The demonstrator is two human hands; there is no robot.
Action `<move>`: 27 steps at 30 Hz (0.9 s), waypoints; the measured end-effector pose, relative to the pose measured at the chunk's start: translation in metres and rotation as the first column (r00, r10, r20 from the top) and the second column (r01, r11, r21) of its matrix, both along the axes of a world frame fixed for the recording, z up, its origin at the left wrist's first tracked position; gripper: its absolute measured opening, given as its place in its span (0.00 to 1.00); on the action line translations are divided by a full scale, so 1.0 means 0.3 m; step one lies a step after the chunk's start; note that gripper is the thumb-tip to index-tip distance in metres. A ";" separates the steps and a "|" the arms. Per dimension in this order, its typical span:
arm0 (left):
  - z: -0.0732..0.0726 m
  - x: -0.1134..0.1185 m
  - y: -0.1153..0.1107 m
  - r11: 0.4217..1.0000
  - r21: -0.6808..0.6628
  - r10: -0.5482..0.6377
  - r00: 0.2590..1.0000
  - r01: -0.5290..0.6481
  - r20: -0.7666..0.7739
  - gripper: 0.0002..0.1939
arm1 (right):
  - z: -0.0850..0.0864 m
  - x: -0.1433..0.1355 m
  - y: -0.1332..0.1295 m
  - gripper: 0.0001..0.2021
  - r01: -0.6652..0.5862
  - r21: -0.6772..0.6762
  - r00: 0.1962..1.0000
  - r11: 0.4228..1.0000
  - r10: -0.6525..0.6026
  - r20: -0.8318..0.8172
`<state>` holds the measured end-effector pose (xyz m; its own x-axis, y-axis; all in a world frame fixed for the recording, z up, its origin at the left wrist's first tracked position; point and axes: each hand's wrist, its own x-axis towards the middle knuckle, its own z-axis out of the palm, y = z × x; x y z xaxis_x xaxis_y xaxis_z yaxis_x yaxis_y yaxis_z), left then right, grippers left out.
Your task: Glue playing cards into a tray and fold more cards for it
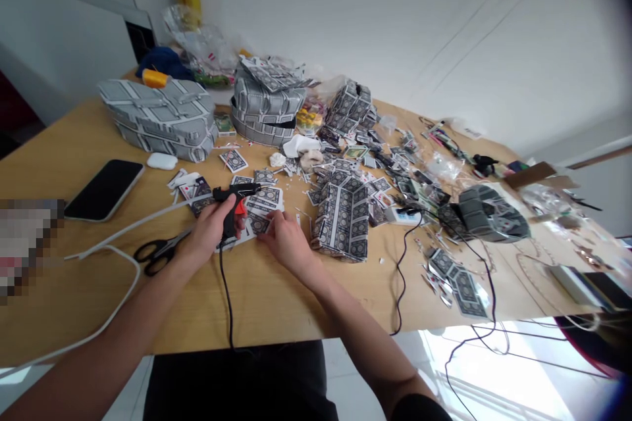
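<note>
My left hand [210,227] is closed round the handle of a black glue gun [232,207] with an orange-red trigger. A long white glue stick [158,216] runs out from its back end. Its nozzle points right, over a flat piece made of playing cards [264,202] with grey-black patterned backs. My right hand [286,240] rests low at that piece's right edge, fingers closed on it, the tips partly hidden. Black-handled scissors [160,253] lie beside my left wrist. Just right of my right hand stands an open box made of cards [340,217].
Card-covered boxes [160,118] and a rounded card container [266,102] stand at the back. Loose cards and scraps [395,164] cover the middle. A phone [105,189] lies left. Black cables [402,276] and a white cord [131,283] cross the table [276,316].
</note>
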<state>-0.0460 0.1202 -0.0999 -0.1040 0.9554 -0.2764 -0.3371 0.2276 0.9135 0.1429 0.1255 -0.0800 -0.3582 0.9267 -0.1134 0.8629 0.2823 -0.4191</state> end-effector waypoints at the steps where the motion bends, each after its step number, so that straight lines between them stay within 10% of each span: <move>1: 0.005 0.002 -0.002 1.000 0.002 -0.007 1.000 0.007 -0.003 0.28 | 0.000 0.001 -0.002 0.22 0.017 0.002 1.000 1.000 -0.017 -0.003; 15: 0.109 -0.023 0.008 0.991 -0.047 0.128 0.992 -0.129 -0.010 0.15 | 0.015 0.010 -0.044 0.18 0.016 0.014 0.996 1.000 -0.015 -0.085; 27: 0.172 -0.032 -0.065 0.993 -0.065 0.074 0.963 -0.094 -0.259 0.16 | -0.006 0.172 -0.300 0.19 0.096 0.077 0.869 0.992 -0.046 -0.492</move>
<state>-0.0556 0.1008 -0.0483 -0.2600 0.9174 -0.3012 -0.1151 0.2803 0.9530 0.1946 0.0354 -0.0818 -0.2772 0.9491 0.1492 0.5741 0.2882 -0.7664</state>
